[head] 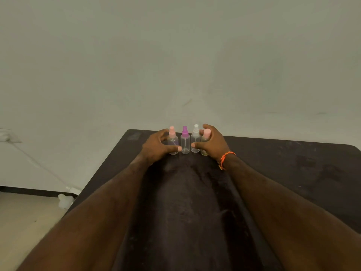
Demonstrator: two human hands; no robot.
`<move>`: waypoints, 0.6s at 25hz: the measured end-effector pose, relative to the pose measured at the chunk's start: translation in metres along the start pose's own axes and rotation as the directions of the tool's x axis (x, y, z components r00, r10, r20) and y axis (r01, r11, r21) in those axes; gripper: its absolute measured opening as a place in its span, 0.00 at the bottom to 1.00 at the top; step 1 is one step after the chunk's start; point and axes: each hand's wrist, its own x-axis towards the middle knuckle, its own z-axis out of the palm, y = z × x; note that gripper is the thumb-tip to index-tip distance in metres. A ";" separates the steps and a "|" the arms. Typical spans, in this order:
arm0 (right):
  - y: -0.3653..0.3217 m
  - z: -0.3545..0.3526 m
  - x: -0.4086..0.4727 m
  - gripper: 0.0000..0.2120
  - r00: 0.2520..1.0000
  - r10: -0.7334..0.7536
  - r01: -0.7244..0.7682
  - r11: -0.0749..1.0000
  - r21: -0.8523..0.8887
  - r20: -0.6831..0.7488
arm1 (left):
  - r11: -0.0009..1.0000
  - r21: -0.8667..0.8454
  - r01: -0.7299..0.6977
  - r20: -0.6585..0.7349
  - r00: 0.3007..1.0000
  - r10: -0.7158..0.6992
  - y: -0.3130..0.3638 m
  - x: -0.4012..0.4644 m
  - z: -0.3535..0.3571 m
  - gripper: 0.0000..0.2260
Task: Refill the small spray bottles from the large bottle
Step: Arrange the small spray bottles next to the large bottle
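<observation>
Four small spray bottles stand upright in a close row near the far edge of the dark counter [283,163], just in front of a pale wall [175,55].

Order from the person's left: pink-capped bottle [173,141], purple-capped bottle [185,141], white-capped bottle [195,140], second pink-capped bottle [205,142]. All bodies are clear; fill level cannot be read.

Left hand [156,146]: fingers [163,133] curled around the far and outer side of the pink-capped bottle, thumb crossing its front low down, thumb tip reaching almost to the purple-capped bottle. The hand grips this end bottle.

Right hand [214,142]: fingers curved over the far side of the second pink-capped bottle, whose cap shows against the palm. The thumb [197,145] crosses the front of the white-capped bottle. The hand wraps both right-end bottles.

The purple-capped bottle stands between the two thumb tips, touched by neither as far as can be told.

An orange band [224,158] sits on the right wrist. Both forearms extend over the counter. A whitish translucent object [65,201] lies on the floor [23,222] beside the counter's left corner; its identity is unclear.
</observation>
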 end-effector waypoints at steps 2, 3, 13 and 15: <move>0.001 0.005 0.007 0.28 0.999 -0.044 0.044 0.999 -0.031 0.002 | 0.997 -0.057 -0.058 0.038 0.997 0.061 0.007 0.002 0.008 0.31; 0.002 0.007 0.007 0.22 0.999 -0.049 0.049 0.998 -0.045 0.000 | 0.994 -0.074 -0.075 0.048 0.996 0.079 0.009 0.003 0.012 0.27; -0.005 0.004 -0.034 0.14 0.997 -0.006 0.008 0.999 -0.032 0.072 | 0.998 -0.028 -0.057 0.077 0.995 0.059 0.013 -0.028 0.023 0.19; -0.012 -0.004 -0.052 0.14 0.997 -0.011 0.014 0.999 -0.047 0.079 | 0.999 -0.003 -0.034 0.091 0.995 0.035 0.019 -0.050 0.021 0.21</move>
